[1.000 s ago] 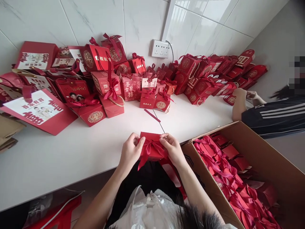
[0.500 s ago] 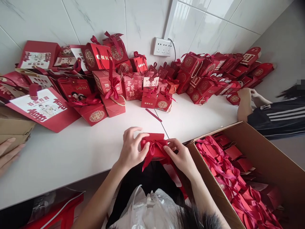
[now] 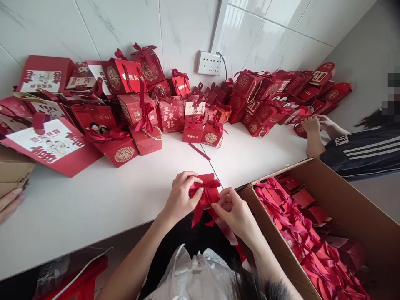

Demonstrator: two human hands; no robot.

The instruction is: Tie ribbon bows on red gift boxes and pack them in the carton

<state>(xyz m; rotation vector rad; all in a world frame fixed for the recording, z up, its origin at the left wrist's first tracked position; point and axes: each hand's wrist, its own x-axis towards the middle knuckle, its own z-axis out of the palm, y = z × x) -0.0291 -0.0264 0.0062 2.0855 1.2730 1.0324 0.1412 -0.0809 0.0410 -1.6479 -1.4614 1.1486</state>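
Note:
A small red gift box [image 3: 213,193] sits at the table's near edge, with a dark red ribbon [image 3: 197,213] tied in a bow across its front. My left hand [image 3: 184,196] grips the box's left side, its thumb pressed by the bow's knot and its fingers over the top. At the lower right of the bow, my right hand [image 3: 233,208] is closed, thumb and forefinger pinching the ribbon there. One ribbon tail hangs below the box, over my lap. A loose strip of red ribbon [image 3: 200,151] lies on the table beyond the box.
Finished-looking red boxes [image 3: 125,155] and bags line the wall. A cardboard carton [image 3: 268,214] of bowed red boxes stands at my right. Another person's hands [image 3: 312,124] touch a box at far right; a hand [image 3: 11,204] holds a cardboard box [image 3: 15,166] at left. A socket strip [image 3: 208,63] is on the wall.
My left hand has moved right to the bow's knot. My right hand has shifted lower, from the bow's right loop to below it. The view has shifted slightly.

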